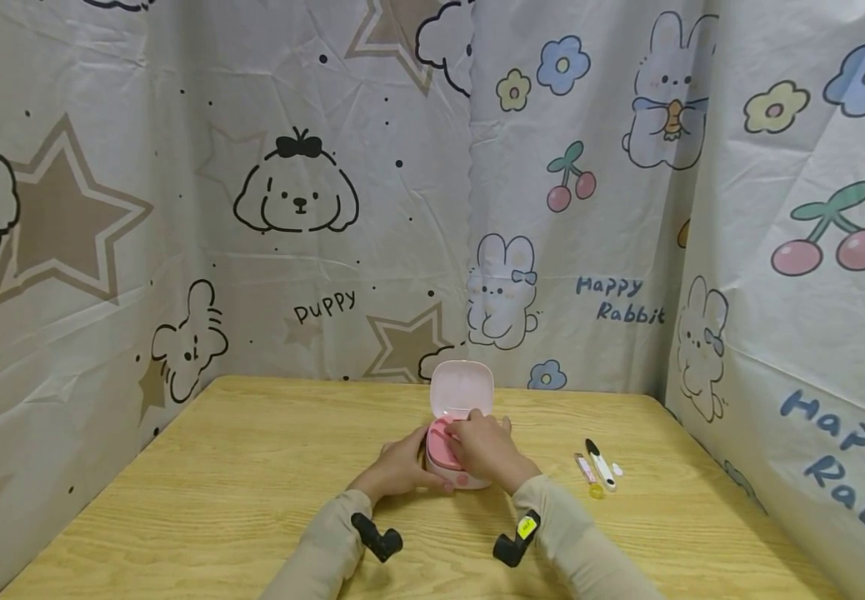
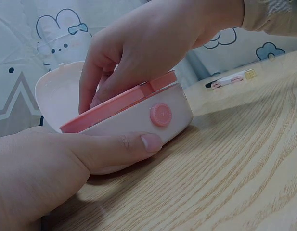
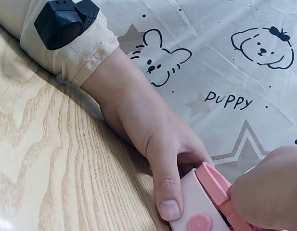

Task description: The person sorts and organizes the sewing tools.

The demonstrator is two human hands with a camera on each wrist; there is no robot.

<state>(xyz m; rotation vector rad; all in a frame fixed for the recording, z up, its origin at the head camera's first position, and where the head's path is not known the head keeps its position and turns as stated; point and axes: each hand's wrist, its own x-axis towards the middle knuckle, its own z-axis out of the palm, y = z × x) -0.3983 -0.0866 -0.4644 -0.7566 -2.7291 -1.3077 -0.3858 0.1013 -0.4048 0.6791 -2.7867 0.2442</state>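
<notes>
A small pale pink box [image 1: 477,482] with a round pink button on its front stands on the table, its lid [image 1: 462,387] tipped back. Inside it sits a darker pink tray [image 1: 443,452], whose rim slants up above the box wall in the left wrist view. My left hand [image 1: 402,465] holds the box from the left, the thumb lying along the front wall [image 2: 138,124] below the button. From above, my right hand [image 1: 487,446] reaches over with bent fingers and grips the tray [image 2: 112,107]. Its fingertips are partly hidden behind the tray rim.
Right of the box lie a black-and-white slim tool [image 1: 601,465], a narrow pink and white piece [image 1: 585,467], a small yellow item [image 1: 596,492] and a little white piece [image 1: 617,470]. Printed curtains [image 1: 290,275] surround the wooden table [image 1: 252,467].
</notes>
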